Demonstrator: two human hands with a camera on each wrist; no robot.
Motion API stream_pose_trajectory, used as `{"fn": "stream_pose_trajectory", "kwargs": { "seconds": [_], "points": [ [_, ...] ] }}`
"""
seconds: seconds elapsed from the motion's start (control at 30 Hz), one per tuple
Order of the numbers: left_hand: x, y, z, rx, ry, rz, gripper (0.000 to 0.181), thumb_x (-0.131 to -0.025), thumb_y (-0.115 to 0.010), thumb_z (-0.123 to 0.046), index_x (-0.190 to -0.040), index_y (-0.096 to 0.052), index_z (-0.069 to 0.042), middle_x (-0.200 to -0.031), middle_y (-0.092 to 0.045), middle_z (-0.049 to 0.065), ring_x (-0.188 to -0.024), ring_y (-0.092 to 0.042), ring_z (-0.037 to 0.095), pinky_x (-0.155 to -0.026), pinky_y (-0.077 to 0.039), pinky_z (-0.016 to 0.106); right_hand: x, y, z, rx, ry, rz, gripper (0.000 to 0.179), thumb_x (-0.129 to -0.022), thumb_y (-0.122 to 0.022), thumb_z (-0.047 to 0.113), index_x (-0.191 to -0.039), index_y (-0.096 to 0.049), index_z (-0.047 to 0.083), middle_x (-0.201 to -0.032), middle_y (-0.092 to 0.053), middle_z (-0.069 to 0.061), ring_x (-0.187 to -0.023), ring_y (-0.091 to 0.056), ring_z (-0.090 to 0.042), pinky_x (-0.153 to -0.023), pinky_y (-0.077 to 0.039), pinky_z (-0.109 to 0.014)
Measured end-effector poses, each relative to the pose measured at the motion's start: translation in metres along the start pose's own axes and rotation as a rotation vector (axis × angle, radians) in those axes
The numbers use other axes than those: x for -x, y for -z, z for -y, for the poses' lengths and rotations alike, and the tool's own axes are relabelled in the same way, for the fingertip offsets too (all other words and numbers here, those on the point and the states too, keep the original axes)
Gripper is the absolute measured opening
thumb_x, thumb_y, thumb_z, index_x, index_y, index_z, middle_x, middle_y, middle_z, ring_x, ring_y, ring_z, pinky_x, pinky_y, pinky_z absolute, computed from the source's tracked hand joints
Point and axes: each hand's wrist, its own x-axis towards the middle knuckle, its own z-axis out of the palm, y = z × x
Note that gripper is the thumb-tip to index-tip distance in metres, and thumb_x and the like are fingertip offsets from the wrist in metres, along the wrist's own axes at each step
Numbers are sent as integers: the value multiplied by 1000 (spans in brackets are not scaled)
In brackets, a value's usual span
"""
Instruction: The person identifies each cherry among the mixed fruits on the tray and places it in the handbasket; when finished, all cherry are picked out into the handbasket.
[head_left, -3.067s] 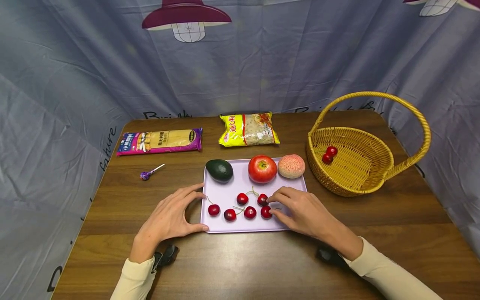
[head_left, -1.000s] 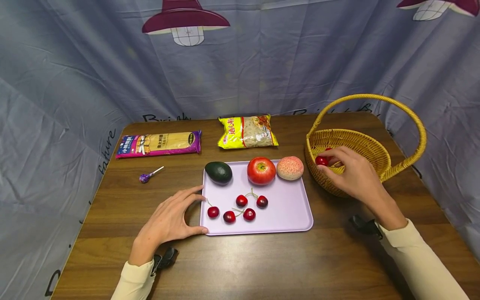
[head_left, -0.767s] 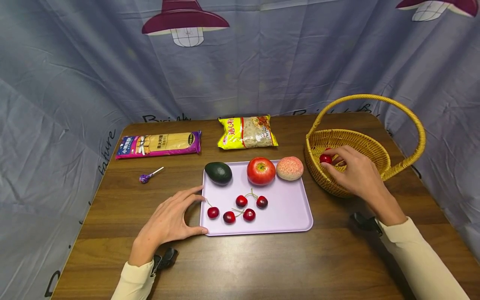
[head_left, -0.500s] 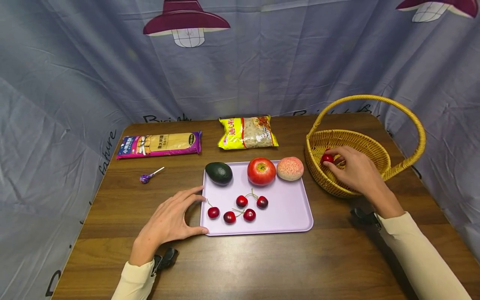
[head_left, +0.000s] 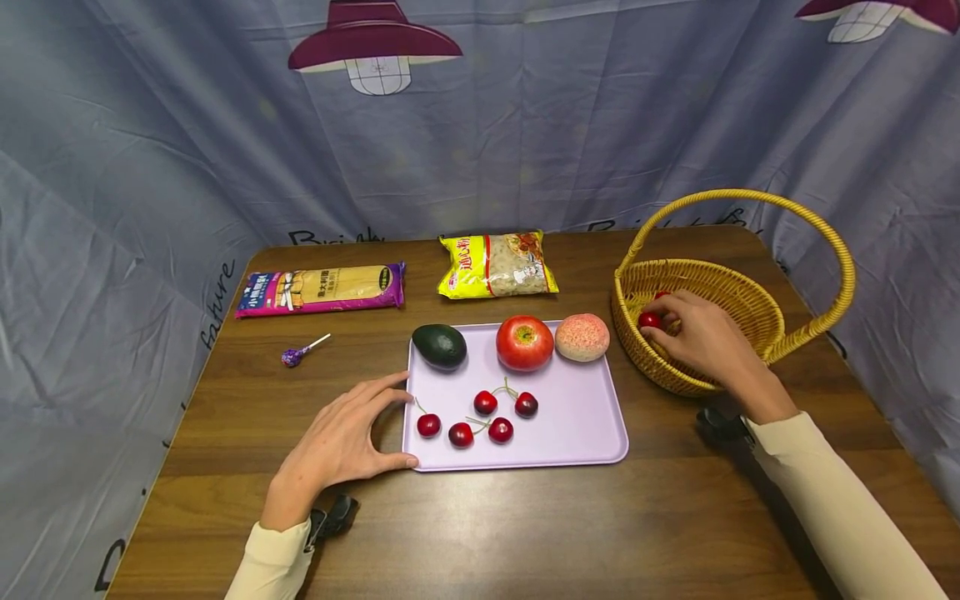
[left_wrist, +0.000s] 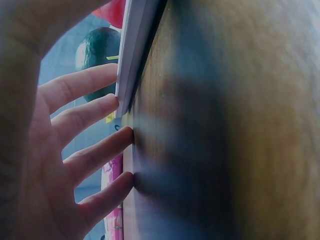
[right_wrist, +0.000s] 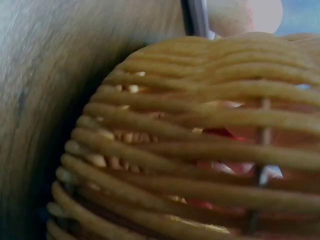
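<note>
My left hand (head_left: 337,433) rests at the left end of a lilac tray (head_left: 577,433), fingers spread. Thumb and forefinger touch its edge, and other fingertips meet the table in the left wrist view. Several dark red cherries (head_left: 501,430) with stems lie on the tray's front half. Along its back sit an avocado (head_left: 439,347), a red pomegranate-like fruit (head_left: 525,342) and a pink speckled peach-like fruit (head_left: 582,337). Inside the wicker basket (head_left: 667,380), my right hand (head_left: 701,333) pinches a cherry (head_left: 650,320) between thumb and fingers. Another red cherry shows just behind those fingers, mostly hidden.
A purple-ended pack of noodles (head_left: 322,289) lies at the back left, with a lollipop (head_left: 294,357) in front of it. Behind the tray is a yellow pasta bag (head_left: 498,265). The basket's tall handle (head_left: 843,267) arches over its right side.
My right hand has gone from the tray's right side into the basket, and one cherry has left the tray. Since then it has shifted only slightly there. My left hand stays put.
</note>
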Motion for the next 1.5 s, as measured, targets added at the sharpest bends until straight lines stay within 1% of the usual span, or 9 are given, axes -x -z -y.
{"fn": "stream_pose_trajectory", "kwargs": {
  "seconds": [0.13, 0.4, 0.5, 0.63, 0.83, 1.03, 1.2, 1.37, 1.5],
  "points": [
    [-1, 0, 0, -1, -1, 1, 84, -75, -84, -78, -139, -67, -26, -168, -45, -4, -146, -53, 30, -107, -51, 63, -1, -3, -4, 31, 3, 12, 33, -87, -89, 12, -117, -77, 4, -104, -68, -14, -86, -74, -32, -73, -60, -54],
    [-1, -1, 1, -1, 11, 6, 86, -75, -84, -79, -140, -67, -26, -169, -44, -4, -146, -53, 29, -108, -50, 63, -3, -4, -8, 54, 43, 23, 33, -87, -90, 13, -115, -77, 4, -103, -68, -14, -84, -74, -30, -71, -60, -54],
    [0, -1, 0, 2, 10, 5, 86, -75, -83, -79, -140, -67, -25, -169, -44, -4, -146, -53, 30, -108, -50, 63, -4, -4, -9, 55, 47, 24, 33, -86, -91, 13, -115, -77, 5, -103, -69, -14, -84, -73, -29, -70, -60, -54],
    [0, -1, 0, 4, 6, 3, 86, -75, -83, -79, -140, -67, -25, -169, -44, -4, -146, -52, 30, -108, -50, 64, -4, -2, -8, 65, 33, 30, 34, -87, -91, 16, -116, -77, 7, -103, -70, -13, -85, -73, -29, -70, -59, -55],
    [0, -1, 0, 2, 6, 4, 86, -75, -83, -79, -141, -67, -25, -169, -43, -5, -146, -52, 30, -109, -50, 64, -3, 7, -2, 110, -9, 36, 35, -87, -91, 20, -118, -78, 12, -111, -72, -10, -88, -73, -32, -67, -56, -58],
    [0, -1, 0, 1, 2, 4, 85, -75, -84, -78, -140, -67, -26, -169, -44, -4, -146, -52, 30, -108, -50, 64, -2, 18, 15, 123, -1, -5, 35, -88, -91, 22, -119, -78, 13, -113, -73, -10, -81, -70, -31, -60, -54, -56],
    [0, 0, 0, -3, -7, -2, 85, -75, -84, -77, -140, -67, -26, -169, -44, -3, -145, -53, 30, -107, -51, 64, -1, 23, 39, 111, 32, -62, 36, -88, -88, 17, -122, -78, 11, -109, -74, -11, -79, -67, -27, -62, -54, -54],
    [0, 0, 0, -6, -6, -2, 84, -76, -84, -77, -140, -67, -26, -169, -44, -4, -146, -53, 30, -107, -51, 63, 2, 20, 60, 79, 101, -139, 35, -87, -90, 17, -120, -78, 11, -105, -74, -10, -75, -66, -24, -60, -53, -47],
    [-1, -1, 0, -4, -4, 2, 84, -76, -84, -77, -140, -67, -26, -169, -44, -4, -146, -52, 30, -107, -51, 64, 6, 15, 78, 49, 158, -149, 36, -86, -92, 19, -119, -78, 10, -105, -74, -10, -78, -68, -24, -60, -55, -44]
  ]
}}
